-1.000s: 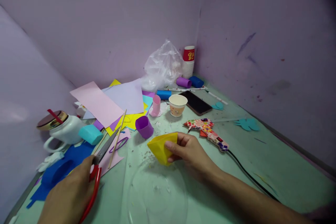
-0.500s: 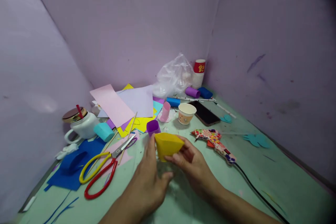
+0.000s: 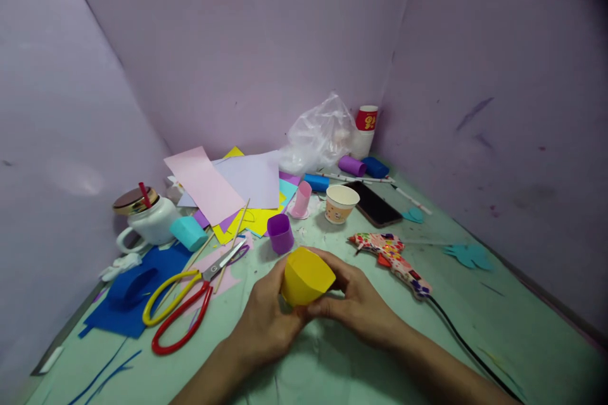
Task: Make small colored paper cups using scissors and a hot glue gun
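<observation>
A yellow folded paper piece [image 3: 306, 277], rounded with curved creased edges, is held between both hands above the near middle of the table. My left hand [image 3: 270, 310] grips its left side, fingers partly hidden behind it. On the right side, my right hand [image 3: 354, 304] closes on it with the thumb low in front and the fingers behind. Just beyond the hands stands a purple paper cup shape [image 3: 280, 234]. Farther back are a pink paper tube [image 3: 301, 200] on a pale base and a small patterned paper cup [image 3: 341, 204].
Scissors [image 3: 209, 275] lie at left on blue paper [image 3: 156, 266], near a lidded white mug [image 3: 152, 224] and a cyan paper shape [image 3: 189, 234]. At right are a floral glue gun [image 3: 392, 259] with a black cord and a phone [image 3: 375, 204]. Paper sheets [image 3: 251, 177] and a plastic bag [image 3: 318, 133] lie behind.
The yellow paper piece has been tilted and lowered toward me, its shape now looking fuller. My left hand has closed in around it, and the purple paper shape shows more fully.
</observation>
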`<state>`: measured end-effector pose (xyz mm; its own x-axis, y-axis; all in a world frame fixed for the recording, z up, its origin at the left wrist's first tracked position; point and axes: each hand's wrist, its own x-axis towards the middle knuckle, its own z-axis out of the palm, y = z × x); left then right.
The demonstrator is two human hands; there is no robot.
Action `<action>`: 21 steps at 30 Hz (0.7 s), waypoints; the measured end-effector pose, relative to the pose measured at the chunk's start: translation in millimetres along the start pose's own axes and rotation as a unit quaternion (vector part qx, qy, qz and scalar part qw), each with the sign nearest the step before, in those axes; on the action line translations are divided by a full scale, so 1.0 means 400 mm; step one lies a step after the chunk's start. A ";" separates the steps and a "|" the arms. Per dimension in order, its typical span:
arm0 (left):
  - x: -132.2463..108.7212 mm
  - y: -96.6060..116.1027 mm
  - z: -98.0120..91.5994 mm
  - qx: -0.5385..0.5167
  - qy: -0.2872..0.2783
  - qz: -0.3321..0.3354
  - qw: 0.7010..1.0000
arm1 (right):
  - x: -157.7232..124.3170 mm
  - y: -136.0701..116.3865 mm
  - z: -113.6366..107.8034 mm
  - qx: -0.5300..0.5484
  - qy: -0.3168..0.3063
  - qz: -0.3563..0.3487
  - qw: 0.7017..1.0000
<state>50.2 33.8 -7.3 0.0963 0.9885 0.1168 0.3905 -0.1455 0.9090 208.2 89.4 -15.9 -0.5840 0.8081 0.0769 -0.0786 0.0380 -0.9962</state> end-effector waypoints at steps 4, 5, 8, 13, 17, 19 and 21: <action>-0.003 0.003 -0.013 0.072 0.017 0.054 0.996 | 0.004 0.003 -0.012 -0.012 0.016 -0.074 0.997; -0.003 0.000 -0.016 0.086 0.036 0.063 0.994 | 0.005 0.004 -0.015 -0.016 0.019 -0.087 0.996; -0.004 -0.008 -0.017 0.099 0.097 0.082 0.987 | 0.007 0.008 -0.019 -0.030 0.036 -0.102 0.994; -0.003 -0.005 -0.006 0.046 0.145 0.108 0.982 | 0.006 0.009 -0.021 -0.036 0.034 -0.121 0.991; 0.001 0.009 0.000 0.040 0.167 0.135 0.976 | 0.009 0.014 -0.020 -0.024 0.051 -0.088 0.995; 0.002 0.015 0.004 0.030 0.178 0.140 0.974 | 0.011 0.018 -0.019 -0.005 0.060 -0.080 0.995; 0.002 0.021 0.009 0.008 0.186 0.105 0.977 | 0.012 0.019 -0.018 0.003 0.067 -0.070 0.995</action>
<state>56.9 33.3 -0.8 -0.1619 0.8835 0.4396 0.4127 -0.3440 0.8434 210.5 97.6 -23.5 -0.4542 0.8662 0.2081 -0.1562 0.1525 -0.9759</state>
